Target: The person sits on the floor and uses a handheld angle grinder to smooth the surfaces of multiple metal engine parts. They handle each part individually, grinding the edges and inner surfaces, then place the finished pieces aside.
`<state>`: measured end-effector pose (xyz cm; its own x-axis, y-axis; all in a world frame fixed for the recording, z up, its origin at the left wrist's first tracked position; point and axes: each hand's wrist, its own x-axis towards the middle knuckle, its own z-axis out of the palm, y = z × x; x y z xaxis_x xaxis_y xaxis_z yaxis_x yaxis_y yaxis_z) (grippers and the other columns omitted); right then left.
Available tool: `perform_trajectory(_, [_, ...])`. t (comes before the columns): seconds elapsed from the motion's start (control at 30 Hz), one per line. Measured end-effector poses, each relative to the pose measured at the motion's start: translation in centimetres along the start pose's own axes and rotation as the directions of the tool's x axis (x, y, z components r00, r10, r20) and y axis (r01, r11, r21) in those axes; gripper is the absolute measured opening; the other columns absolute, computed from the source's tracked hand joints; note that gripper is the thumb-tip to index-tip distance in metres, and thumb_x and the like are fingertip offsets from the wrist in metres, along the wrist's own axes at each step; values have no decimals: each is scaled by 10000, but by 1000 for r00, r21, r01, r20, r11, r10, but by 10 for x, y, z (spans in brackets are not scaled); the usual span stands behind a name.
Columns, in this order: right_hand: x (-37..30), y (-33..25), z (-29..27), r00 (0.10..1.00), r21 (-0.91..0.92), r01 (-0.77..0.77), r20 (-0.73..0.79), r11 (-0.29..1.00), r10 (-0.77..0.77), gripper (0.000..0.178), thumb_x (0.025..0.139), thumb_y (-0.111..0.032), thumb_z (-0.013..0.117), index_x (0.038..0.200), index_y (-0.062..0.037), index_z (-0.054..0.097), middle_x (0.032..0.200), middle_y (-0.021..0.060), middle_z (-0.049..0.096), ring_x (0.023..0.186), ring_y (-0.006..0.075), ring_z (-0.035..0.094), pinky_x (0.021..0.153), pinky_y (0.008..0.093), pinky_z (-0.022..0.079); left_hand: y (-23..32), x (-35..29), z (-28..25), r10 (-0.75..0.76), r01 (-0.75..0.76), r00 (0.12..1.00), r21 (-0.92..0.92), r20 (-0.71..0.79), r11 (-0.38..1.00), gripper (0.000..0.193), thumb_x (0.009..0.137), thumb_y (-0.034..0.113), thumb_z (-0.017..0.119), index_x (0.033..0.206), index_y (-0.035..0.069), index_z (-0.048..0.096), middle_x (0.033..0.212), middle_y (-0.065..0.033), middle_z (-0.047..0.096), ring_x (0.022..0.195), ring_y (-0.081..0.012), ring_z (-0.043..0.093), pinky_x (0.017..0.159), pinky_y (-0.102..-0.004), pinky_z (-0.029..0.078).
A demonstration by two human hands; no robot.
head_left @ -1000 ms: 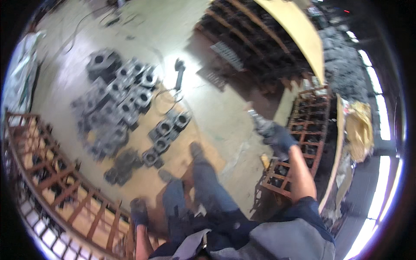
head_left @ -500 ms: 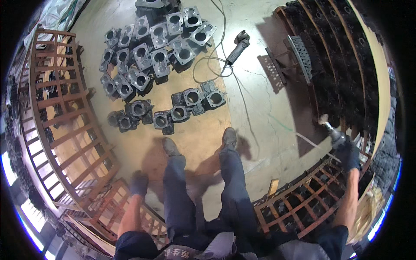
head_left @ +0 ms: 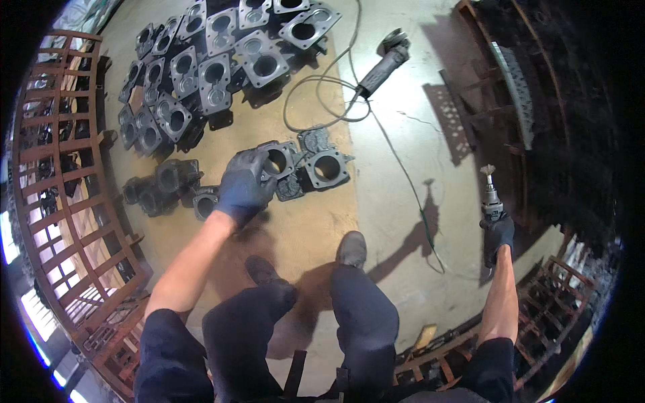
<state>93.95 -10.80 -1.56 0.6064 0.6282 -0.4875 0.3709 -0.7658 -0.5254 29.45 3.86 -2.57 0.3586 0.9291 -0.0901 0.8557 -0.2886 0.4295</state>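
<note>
My gloved left hand (head_left: 243, 183) reaches down over the near row of grey metal castings, its fingers curled on one of them. A flanged casting with a round bore (head_left: 277, 161) shows just past its fingertips; the part under the palm is hidden. To the right of that sits another square-flanged casting (head_left: 327, 168), and a smaller one (head_left: 205, 201) lies left of the hand. At the right, my gloved right hand (head_left: 497, 235) is wrapped round a hand-held rotary grinder (head_left: 492, 208), whose flared, brush-like tip points away from me.
Several more castings (head_left: 215, 80) stand in rows at the far left. An angle grinder (head_left: 384, 67) lies on the floor beside a looped cable (head_left: 319, 80). Rusty slatted metal racks flank me at left (head_left: 64, 161) and lower right (head_left: 537, 322); dark stacked racks (head_left: 557, 94) rise at far right.
My left hand has come forward from beside my leg onto the near castings. The right hand and its grinder have moved in from the right-hand rack. My view has shifted closer to the castings.
</note>
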Motion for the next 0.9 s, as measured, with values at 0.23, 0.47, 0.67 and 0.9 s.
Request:
perform_trajectory(0.23, [95,32,125,994,-349,-37,-110,936,-2,274,688,-90,790,945,-52,702,827,41,678,716,180,596,663,386,495,-61,-2,51,119,-123,991,73,65,990,538,771,212,769,1255,43,606,1189,-227,641,1132,-428,588,988,-495,487])
perform_trajectory(0.47, [113,-41,216,889,-514,20,-383,858,-251,450,815,-384,794,1086,-31,727,974,220,736,924,360,719,839,469,546,-74,5,82,300,-306,952,104,64,946,463,768,233,779,1159,18,653,1135,-207,678,1131,-401,634,983,-503,503])
perform_trajectory(0.67, [113,-184,374,434,-314,863,56,396,-899,418,787,-288,776,1119,-42,715,1126,193,700,1104,379,636,1016,451,485,-50,17,87,357,-371,914,40,192,928,393,824,291,722,1110,24,683,953,-201,689,922,-380,663,823,-489,529])
perform_trajectory(0.9, [136,-248,458,264,-450,893,496,15,-827,223,772,-304,688,822,-90,724,867,203,713,849,387,695,788,480,546,-56,-12,90,190,-243,954,227,233,943,231,876,183,633,1020,14,698,789,-186,669,770,-374,664,715,-481,519])
